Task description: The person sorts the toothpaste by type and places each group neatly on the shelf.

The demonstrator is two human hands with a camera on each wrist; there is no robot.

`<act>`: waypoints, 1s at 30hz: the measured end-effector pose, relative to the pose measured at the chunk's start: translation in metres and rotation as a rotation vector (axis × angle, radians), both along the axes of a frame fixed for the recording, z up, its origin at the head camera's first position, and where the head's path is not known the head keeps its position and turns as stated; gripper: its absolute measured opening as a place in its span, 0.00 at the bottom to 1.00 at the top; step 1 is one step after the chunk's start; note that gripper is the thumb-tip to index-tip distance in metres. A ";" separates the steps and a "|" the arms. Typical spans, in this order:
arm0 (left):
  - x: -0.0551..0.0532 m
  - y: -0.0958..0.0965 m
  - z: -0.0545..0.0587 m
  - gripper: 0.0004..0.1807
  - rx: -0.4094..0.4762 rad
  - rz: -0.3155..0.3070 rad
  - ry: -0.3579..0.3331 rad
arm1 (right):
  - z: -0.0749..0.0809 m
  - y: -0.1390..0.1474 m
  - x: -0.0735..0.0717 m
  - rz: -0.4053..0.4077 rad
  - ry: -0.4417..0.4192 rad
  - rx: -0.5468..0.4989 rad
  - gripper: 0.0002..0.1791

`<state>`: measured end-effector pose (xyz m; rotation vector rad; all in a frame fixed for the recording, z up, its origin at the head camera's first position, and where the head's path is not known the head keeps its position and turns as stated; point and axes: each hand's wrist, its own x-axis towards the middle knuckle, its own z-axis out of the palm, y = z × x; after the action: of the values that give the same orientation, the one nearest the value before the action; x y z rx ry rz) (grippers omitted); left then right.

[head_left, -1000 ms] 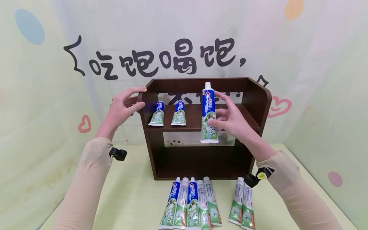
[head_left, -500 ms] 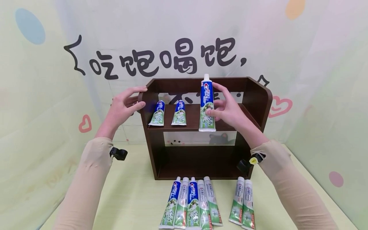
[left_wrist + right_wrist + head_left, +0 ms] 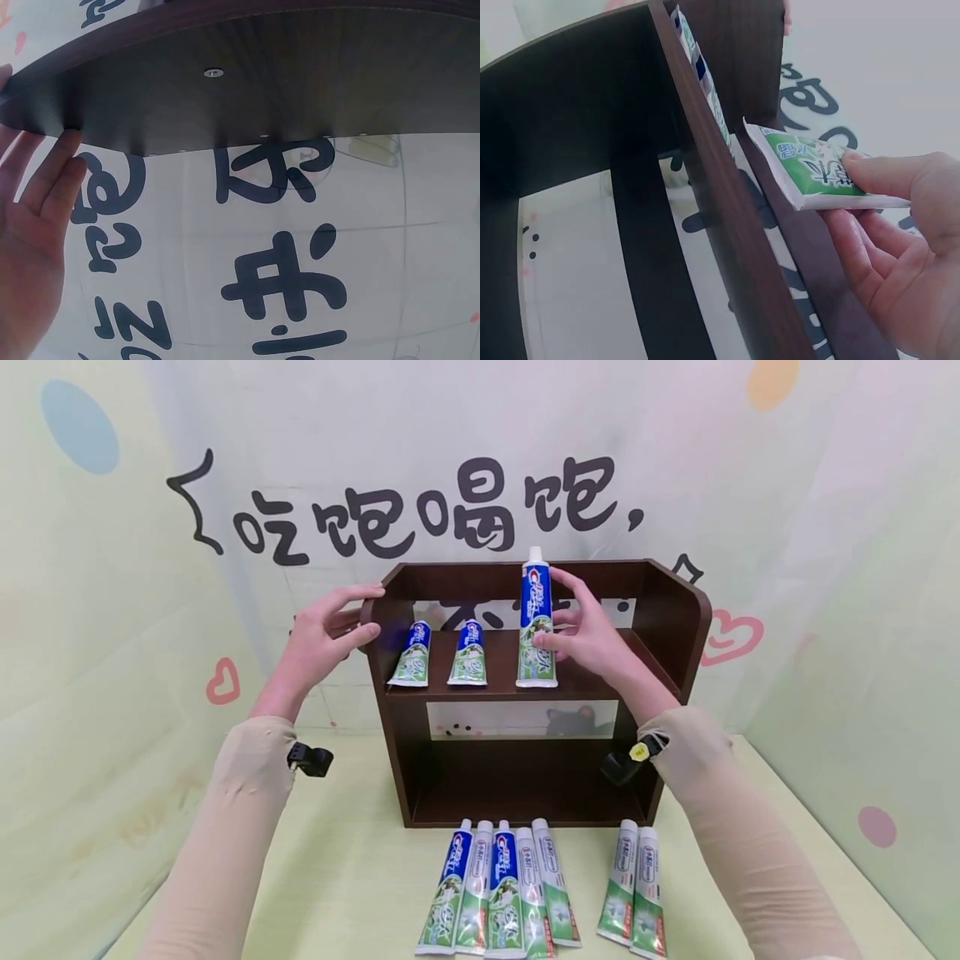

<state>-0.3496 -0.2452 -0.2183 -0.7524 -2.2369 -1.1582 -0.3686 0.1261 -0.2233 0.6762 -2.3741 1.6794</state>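
Your right hand has its fingers clamped on a blue-green toothpaste tube, cap up, at the right half of the brown rack's upper shelf. Can't quite tell if its crimped end touches the shelf. Two matching tubes stand left of it, apart from each other. Your left hand rests on the rack's left side panel, fingers fairly straight, thumb apart from them. Near side, table: five mixed tubes bunched, two white-green tubes further right.
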 end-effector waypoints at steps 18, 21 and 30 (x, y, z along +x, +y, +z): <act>0.006 0.005 0.001 0.25 -0.013 0.015 0.006 | -0.021 -0.002 -0.016 0.061 -0.069 0.002 0.51; 0.000 0.002 -0.001 0.25 -0.007 0.013 0.013 | -0.021 0.000 -0.018 0.086 -0.071 0.015 0.51; 0.000 0.000 -0.001 0.25 0.001 0.010 0.023 | -0.022 0.003 -0.026 0.144 -0.033 0.096 0.53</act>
<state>-0.3498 -0.2450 -0.2192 -0.7500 -2.2184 -1.1401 -0.3946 0.1294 -0.2452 0.8603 -2.4978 1.6503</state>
